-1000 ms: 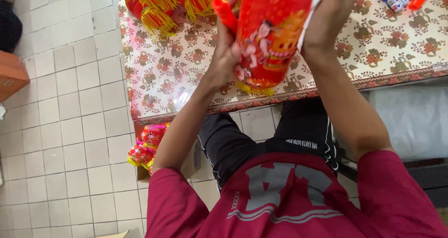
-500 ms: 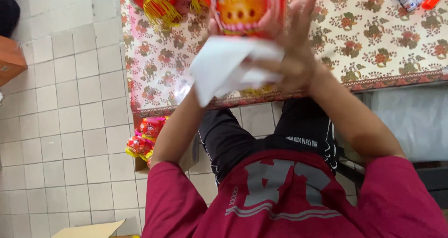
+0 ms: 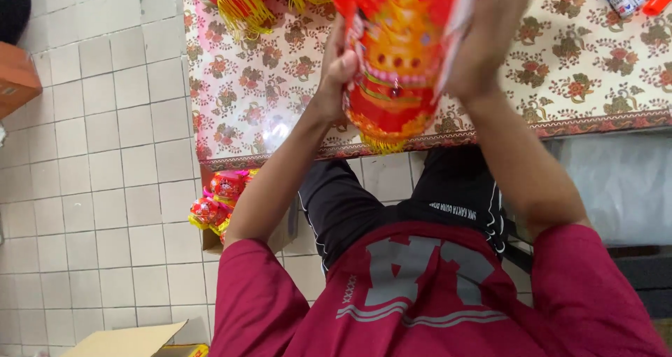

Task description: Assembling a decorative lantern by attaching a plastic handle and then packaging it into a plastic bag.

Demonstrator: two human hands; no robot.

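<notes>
Left hand: grip clamped on the side of the red-and-gold paper lantern.
Right hand: grip pressed around lantern's other side.
Lantern: raised above the floral-clothed tabletop.

Floor is all square off-white ceramic tiles with darker grout lines, kinda worn looking. The surface has a cream floral-print cloth with a brownish patterned border running along its near edge. By the surface's left near corner there's an open brown cardboard box on the floor. Another tan cardboard flap pokes in at the bottom, and an orange box sits at the far left. Light is soft and even, with a glare patch on the cloth.
</notes>
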